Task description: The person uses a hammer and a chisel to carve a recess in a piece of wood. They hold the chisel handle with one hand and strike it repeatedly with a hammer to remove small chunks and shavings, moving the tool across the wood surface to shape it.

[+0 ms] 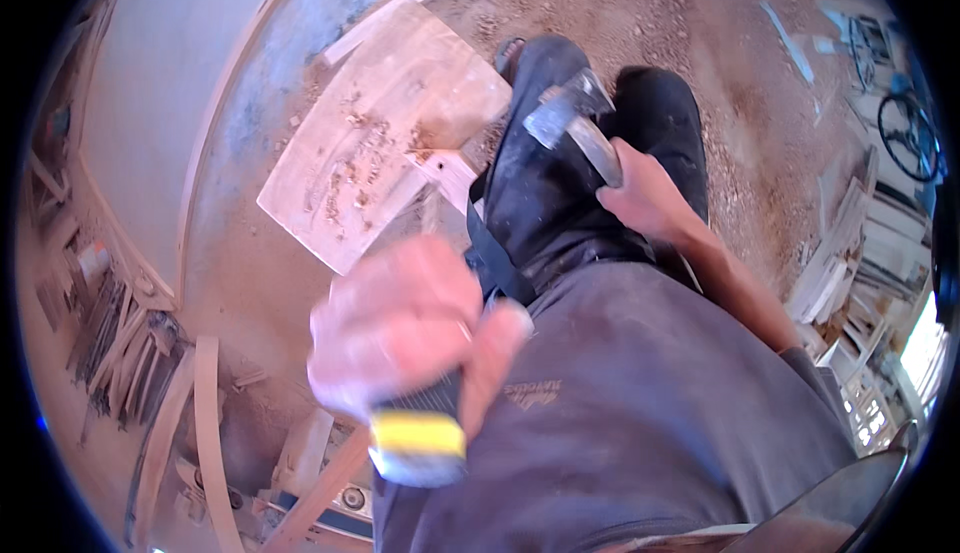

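Raised close to the camera, my left hand [400, 328] is closed round a tool with a black handle and a yellow band [418, 435]. Motion blurs this hand, and the tool's working end cannot be made out. My right hand [645, 193] grips the handle of a hatchet [570, 113], whose metal head is over my thighs. A broad wooden board [300, 188], strewn with shavings, lies to the left of my legs. Over its near right edge is a wooden piece with a small dark hole [445, 167]. A dark strap-like band [490, 253] shows beside my left hand.
Chips and dust cover the dirt floor [740, 143]. Long curved wooden strips [225, 103] edge a pale surface at left. Offcuts [115, 353] are heaped at lower left. More timber [835, 243] and a dark steering-wheel-like ring [905, 128] are at right.
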### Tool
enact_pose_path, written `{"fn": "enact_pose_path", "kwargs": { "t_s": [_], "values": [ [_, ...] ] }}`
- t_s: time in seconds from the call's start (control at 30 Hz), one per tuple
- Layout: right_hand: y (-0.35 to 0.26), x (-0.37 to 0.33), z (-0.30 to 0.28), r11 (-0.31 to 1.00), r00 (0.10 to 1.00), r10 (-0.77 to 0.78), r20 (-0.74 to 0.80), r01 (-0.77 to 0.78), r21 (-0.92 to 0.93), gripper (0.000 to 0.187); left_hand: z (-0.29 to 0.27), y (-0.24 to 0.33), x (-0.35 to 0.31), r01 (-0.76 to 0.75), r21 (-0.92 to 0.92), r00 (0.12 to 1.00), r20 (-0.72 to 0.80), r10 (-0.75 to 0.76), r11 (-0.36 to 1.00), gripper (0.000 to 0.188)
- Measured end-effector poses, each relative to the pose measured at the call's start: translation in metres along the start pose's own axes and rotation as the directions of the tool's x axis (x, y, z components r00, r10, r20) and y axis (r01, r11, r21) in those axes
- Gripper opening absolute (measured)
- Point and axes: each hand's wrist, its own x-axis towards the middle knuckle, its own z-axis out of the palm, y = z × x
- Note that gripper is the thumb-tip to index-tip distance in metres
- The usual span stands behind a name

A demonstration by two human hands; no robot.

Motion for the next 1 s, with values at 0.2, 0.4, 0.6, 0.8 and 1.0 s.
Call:
{"fn": "enact_pose_path", "kwargs": {
  "t_s": [0.2,0.4,0.6,0.8,1.0],
  "values": [
    [-0.015,0.044,-0.009,0.965,0.977,0.066,0.201,-0.114,0.237,0.041,-0.068,-0.102,-0.057,0.917,0.228,0.397,-0.605,-0.691,0.327,0.023],
    [0.003,0.122,-0.033,0.951,0.982,-0.064,0.18,0.006,0.308,0.041,-0.015,-0.166,-0.099,0.873,0.457,0.186,-0.632,-0.752,-0.168,0.072],
    [0.017,0.156,-0.098,0.985,0.989,0.004,0.145,-0.029,0.169,0.043,0.013,-0.188,-0.071,0.79,0.471,0.146,-0.767,-0.624,-0.394,0.073],
    [0.049,0.155,-0.128,0.944,0.951,0.236,0.202,-0.273,0.183,0.055,-0.026,-0.163,-0.089,0.994,0.058,-0.054,-0.471,-0.88,-0.093,0.031],
    [0.064,0.145,-0.114,0.927,0.931,0.283,0.232,-0.327,0.183,0.053,-0.045,-0.156,-0.107,0.99,0.053,-0.077,-0.56,-0.825,-0.129,0.036]
  ]
}}
